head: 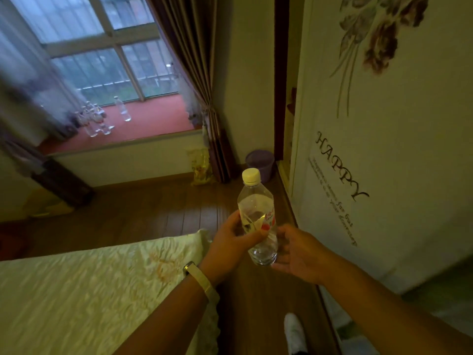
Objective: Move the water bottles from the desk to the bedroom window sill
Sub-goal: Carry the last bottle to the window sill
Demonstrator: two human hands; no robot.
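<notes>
A cream-covered bed [89, 290] fills the lower left and the red window sill [153, 119], upper left, carries several bottles [94, 121]; at lower centre the left hand [230, 244] clasps a water bottle [257, 208], long axis near vertical, cap up and leaning slightly left, while the right hand [299, 252] hangs loose-fingered beside its base

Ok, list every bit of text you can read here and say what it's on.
"HAPPY": large dark lettering on the white panel at right.
Two lines of small script under it: too blurred to read.
Red and white label on the bottle in the left hand: print too small to read.
The other bottles on the window sill: no legible text.
</notes>
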